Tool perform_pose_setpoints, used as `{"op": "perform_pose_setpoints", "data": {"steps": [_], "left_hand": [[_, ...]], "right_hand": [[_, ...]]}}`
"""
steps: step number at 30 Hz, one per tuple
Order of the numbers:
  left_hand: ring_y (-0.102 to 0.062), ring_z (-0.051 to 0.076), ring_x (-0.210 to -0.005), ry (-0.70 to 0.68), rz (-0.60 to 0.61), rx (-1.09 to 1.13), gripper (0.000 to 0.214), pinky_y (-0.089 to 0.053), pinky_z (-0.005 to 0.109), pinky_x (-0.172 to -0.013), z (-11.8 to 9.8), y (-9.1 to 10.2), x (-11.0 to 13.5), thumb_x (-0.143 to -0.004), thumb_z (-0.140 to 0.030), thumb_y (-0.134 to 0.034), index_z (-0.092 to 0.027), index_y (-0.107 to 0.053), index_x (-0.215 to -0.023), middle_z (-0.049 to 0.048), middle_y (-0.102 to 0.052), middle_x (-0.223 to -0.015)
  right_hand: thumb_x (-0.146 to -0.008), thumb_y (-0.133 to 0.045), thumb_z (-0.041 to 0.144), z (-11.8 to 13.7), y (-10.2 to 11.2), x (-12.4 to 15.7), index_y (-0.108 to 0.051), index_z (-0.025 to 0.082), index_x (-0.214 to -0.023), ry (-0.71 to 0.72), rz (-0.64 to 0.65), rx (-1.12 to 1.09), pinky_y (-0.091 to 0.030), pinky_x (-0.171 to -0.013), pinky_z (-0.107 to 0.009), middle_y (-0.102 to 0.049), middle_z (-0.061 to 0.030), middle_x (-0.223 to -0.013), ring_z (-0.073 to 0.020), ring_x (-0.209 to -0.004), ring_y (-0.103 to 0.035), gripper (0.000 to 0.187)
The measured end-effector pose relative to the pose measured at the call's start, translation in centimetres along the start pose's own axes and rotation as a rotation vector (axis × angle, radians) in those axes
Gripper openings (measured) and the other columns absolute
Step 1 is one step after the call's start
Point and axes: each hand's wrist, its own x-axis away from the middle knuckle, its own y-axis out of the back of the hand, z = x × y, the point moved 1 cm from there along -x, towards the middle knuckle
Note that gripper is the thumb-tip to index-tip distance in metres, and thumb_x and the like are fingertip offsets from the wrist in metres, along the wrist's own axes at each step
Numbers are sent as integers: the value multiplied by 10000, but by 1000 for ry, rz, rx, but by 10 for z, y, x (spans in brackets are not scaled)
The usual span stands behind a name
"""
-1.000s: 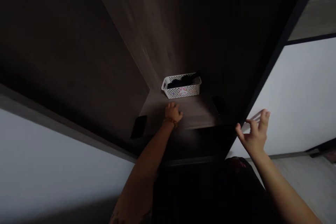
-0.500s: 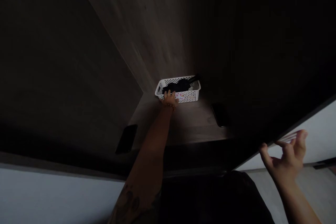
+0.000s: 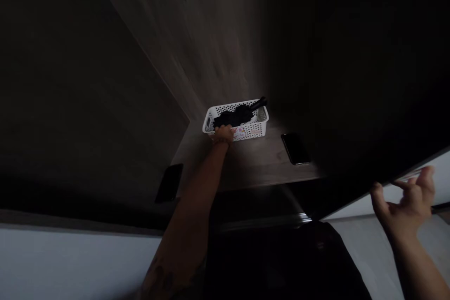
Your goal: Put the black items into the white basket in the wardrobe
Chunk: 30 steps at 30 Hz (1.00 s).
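Note:
A white perforated basket [image 3: 253, 127] with dark items [image 3: 239, 112] in it stands at the back of a dark wooden shelf [image 3: 260, 164] inside a cupboard. My left hand [image 3: 222, 133] reaches deep onto the shelf and grips the basket's front rim near its left corner, fingers curled over the edge. My right hand [image 3: 404, 204] is held out at the lower right beside the dark edge of the cupboard's side panel [image 3: 351, 197], fingers loosely spread and holding nothing.
A black phone [image 3: 295, 148] lies flat on the shelf right of the basket. Another dark flat object [image 3: 169, 183] sits at the shelf's left front. White panels show at the lower left [image 3: 70, 262] and lower right. The cupboard interior is very dim.
My left hand went from the bare shelf forward to the basket and closed on its front rim. My right hand drifted right and lower in view, staying open.

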Motion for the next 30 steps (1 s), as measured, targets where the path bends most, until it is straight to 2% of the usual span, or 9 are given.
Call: {"op": "perform_pose_setpoints", "data": {"steps": [3,11,15,19,22,24,26,28,30], "left_hand": [[-588,382,-1295,14,36,-47,334,-472,612,-1094,-1,8,38,-1045,-386,-518,-261,-787,-1199,143,-717,-1326],[-602,385,-1306,-15,77,-106,377,-507,559,-1072,6,31,158,-1068,-377,-472,-233,-784,-1225,167,-721,-1315],[-590,394,-1312,-9,86,-122,389,-501,586,-1071,5,36,204,-1072,-371,-463,-226,-781,-1245,173,-711,-1325],[-577,371,-1324,-3,103,-156,409,-503,563,-1066,4,42,239,-1083,-381,-435,-234,-765,-1275,160,-696,-1358],[-570,362,-1317,5,115,-160,413,-489,559,-1075,4,48,260,-1086,-394,-429,-242,-769,-1262,149,-696,-1357],[-560,372,-1322,10,114,-155,411,-477,586,-1081,5,52,271,-1087,-395,-432,-240,-771,-1260,150,-695,-1357],[-555,377,-1325,11,112,-147,404,-463,618,-1086,5,54,278,-1086,-380,-440,-235,-770,-1268,153,-693,-1363],[-557,372,-1325,15,113,-133,396,-452,634,-1095,6,55,282,-1087,-362,-448,-230,-764,-1285,154,-691,-1370],[-555,364,-1333,24,115,-118,387,-442,638,-1109,7,54,283,-1088,-363,-460,-230,-762,-1291,148,-695,-1368]], "right_hand": [[-810,-680,781,-9,3,-3,-797,203,-1026,46,27,-103,-545,-1100,-530,-514,-283,-1607,-455,-1456,-544,629],[-926,-642,654,-33,15,-1,-717,157,-1067,47,102,-51,-510,-1108,-499,-504,-338,-1588,-438,-1487,-524,522],[-935,-627,633,-25,27,-1,-679,139,-1095,14,166,-138,-456,-1174,-546,-427,-351,-1638,-442,-1549,-440,522],[-944,-599,587,-7,45,1,-616,176,-1142,-75,229,-259,-373,-1239,-610,-329,-285,-1719,-400,-1618,-325,457],[-933,-622,534,13,61,5,-568,165,-1251,-85,202,-280,-331,-1257,-637,-320,-284,-1710,-388,-1620,-307,490],[-939,-618,480,37,70,8,-542,157,-1304,5,134,-318,-351,-1241,-643,-393,-280,-1648,-385,-1584,-358,493],[-952,-607,430,70,73,10,-546,179,-1300,134,127,-389,-412,-1205,-617,-515,-236,-1533,-361,-1502,-464,433],[-960,-607,411,110,68,11,-566,205,-1284,246,192,-449,-457,-1173,-587,-579,-189,-1447,-342,-1433,-529,386],[-981,-586,404,153,54,7,-596,215,-1289,347,312,-470,-477,-1162,-554,-595,-171,-1430,-327,-1398,-553,362]]}}
